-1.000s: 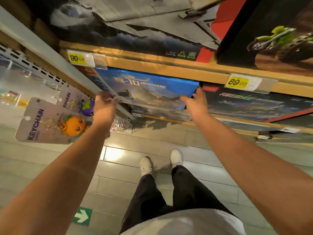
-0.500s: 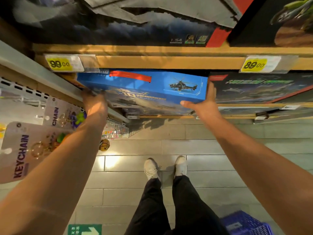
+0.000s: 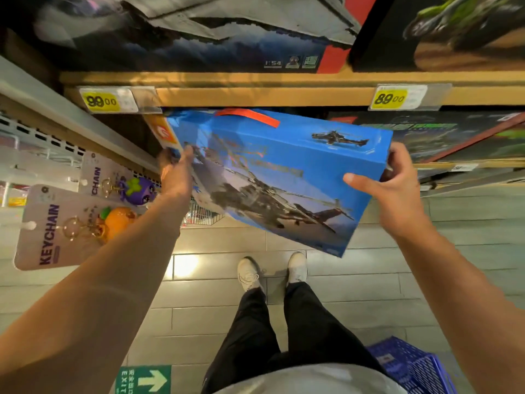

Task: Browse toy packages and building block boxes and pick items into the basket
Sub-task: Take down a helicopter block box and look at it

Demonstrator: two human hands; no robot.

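I hold a blue building block box (image 3: 272,172) with a helicopter picture and a red handle strip, tilted out in front of the lower shelf. My left hand (image 3: 177,177) grips its left end and my right hand (image 3: 395,191) grips its right end. A blue plastic basket (image 3: 412,365) stands on the floor at the bottom right, beside my right leg, partly cut off by the frame edge.
A wooden shelf edge (image 3: 255,95) with yellow price tags runs above the box, carrying large dark boxes (image 3: 199,32). Another dark box (image 3: 454,135) lies on the lower shelf to the right. Keychain cards (image 3: 71,226) hang at the left. Grey floor tiles and my shoes are below.
The blue box has come out of the lower shelf toward me and tilted so its front picture faces up. Both hands moved with it, still at its ends.
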